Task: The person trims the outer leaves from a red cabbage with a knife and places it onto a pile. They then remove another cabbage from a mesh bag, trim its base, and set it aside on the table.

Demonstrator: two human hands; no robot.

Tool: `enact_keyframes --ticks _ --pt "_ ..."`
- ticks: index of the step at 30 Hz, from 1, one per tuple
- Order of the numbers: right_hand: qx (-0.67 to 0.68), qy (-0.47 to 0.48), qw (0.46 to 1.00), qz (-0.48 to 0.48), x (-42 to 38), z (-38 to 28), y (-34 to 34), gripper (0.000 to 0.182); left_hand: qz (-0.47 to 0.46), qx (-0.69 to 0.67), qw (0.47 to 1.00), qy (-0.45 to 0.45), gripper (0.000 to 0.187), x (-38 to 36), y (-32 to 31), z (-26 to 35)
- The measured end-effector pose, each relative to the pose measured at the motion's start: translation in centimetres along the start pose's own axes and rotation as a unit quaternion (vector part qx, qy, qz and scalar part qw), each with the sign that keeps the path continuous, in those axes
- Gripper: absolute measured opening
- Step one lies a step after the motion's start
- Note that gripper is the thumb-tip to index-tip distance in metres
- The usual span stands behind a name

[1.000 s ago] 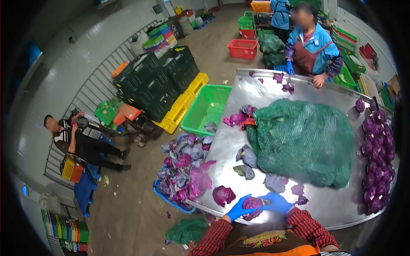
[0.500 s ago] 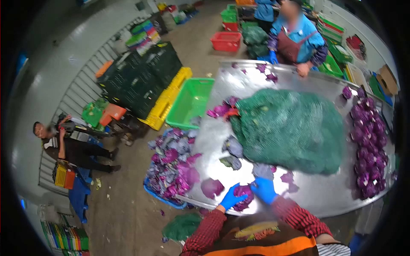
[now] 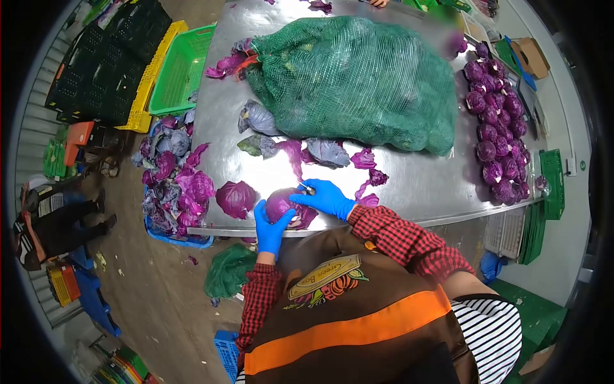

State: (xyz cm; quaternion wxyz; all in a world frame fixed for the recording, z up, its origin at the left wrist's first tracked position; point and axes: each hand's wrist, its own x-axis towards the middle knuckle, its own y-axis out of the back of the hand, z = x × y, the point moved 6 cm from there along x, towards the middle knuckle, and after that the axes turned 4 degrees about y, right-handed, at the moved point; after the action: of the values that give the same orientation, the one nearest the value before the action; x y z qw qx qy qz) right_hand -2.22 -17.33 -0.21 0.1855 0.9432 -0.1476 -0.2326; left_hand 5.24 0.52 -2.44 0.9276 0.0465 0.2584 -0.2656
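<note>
Head view: red cabbage (image 3: 286,206) located at near edge of steel table (image 3: 409,185), cupped from the left by left hand (image 3: 268,225) with gloved fingers curled against it, right hand (image 3: 326,196) laid on top, fingertips pinched on a small pale item, possibly a blade, too small to identify. Judged risks: slip toward the left-hand fingers if a blade; roll-off over the edge toward blue crate (image 3: 173,237) of discarded leaves (image 3: 173,173), owing to smooth steel and loose leaf (image 3: 235,197) just beside.
</note>
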Motion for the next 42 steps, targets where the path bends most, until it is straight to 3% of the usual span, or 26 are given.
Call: enact_keyframes --ticks 1,2,4,7,9,13,15,19,22,24,25,28,32,34,42 --pt "0.001 -0.001 1.000 0.000 0.1 0.2 0.0 0.063 -0.027 0.047 0.998 -0.016 0.094 0.7 0.3 -0.9" --pt "-0.004 0.011 0.999 -0.030 0.4 0.4 0.0 0.064 -0.027 0.047 0.998 -0.015 0.094 1.1 0.8 -1.1" --pt "-0.010 0.024 0.998 -0.059 0.3 0.8 0.1 0.065 -0.048 0.214 0.975 -0.038 0.103 1.5 0.6 -0.9" --pt "-0.025 0.076 0.995 -0.067 0.0 1.4 0.2 0.063 -0.083 0.194 0.977 -0.014 0.106 1.9 -0.1 -1.0" --pt "-0.008 0.114 0.992 -0.048 -0.2 1.7 0.0 0.053 -0.081 0.219 0.972 -0.032 0.104 1.9 -0.4 -0.9" --pt "-0.009 0.078 0.993 -0.088 0.0 2.7 -0.2 0.048 -0.088 0.222 0.971 -0.031 0.103 1.8 -0.6 -0.8" --pt "0.198 -0.015 0.977 -0.077 -0.3 3.7 -0.7 0.043 -0.089 0.232 0.968 -0.046 0.102 1.5 -0.3 -0.5" --pt "0.334 -0.080 0.935 -0.083 -0.3 3.8 -1.0 0.038 -0.096 0.205 0.973 -0.054 0.101 1.4 0.2 -0.8" --pt "0.299 -0.150 0.938 -0.091 0.0 4.0 -1.1 0.042 -0.064 0.236 0.964 -0.105 0.103 0.3 -0.5 0.0" --pt "0.225 -0.070 0.971 -0.036 0.6 3.3 -0.6 0.040 -0.051 0.254 0.956 -0.138 0.103 -0.5 -1.4 1.2" --pt "0.251 -0.085 0.963 -0.045 0.5 3.4 -0.6 0.039 -0.037 0.274 0.946 -0.171 0.103 -0.8 -1.9 2.0" --pt "0.303 -0.073 0.948 -0.062 0.5 3.9 -0.7 0.038 -0.028 0.238 0.962 -0.131 0.104 -0.7 -2.4 1.8" --pt "0.263 -0.052 0.961 -0.067 0.1 3.9 -0.3 0.039 -0.022 0.282 0.950 -0.133 0.104 -1.0 -2.6 2.7" --pt "0.131 0.027 0.990 -0.046 -0.1 3.3 0.1 0.039 -0.030 0.318 0.934 -0.161 0.104 -1.1 -2.7 2.5" --pt "0.019 0.003 0.999 -0.037 -0.8 2.8 0.7 0.042 -0.015 0.365 0.911 -0.191 0.101 -2.0 -4.2 3.3"
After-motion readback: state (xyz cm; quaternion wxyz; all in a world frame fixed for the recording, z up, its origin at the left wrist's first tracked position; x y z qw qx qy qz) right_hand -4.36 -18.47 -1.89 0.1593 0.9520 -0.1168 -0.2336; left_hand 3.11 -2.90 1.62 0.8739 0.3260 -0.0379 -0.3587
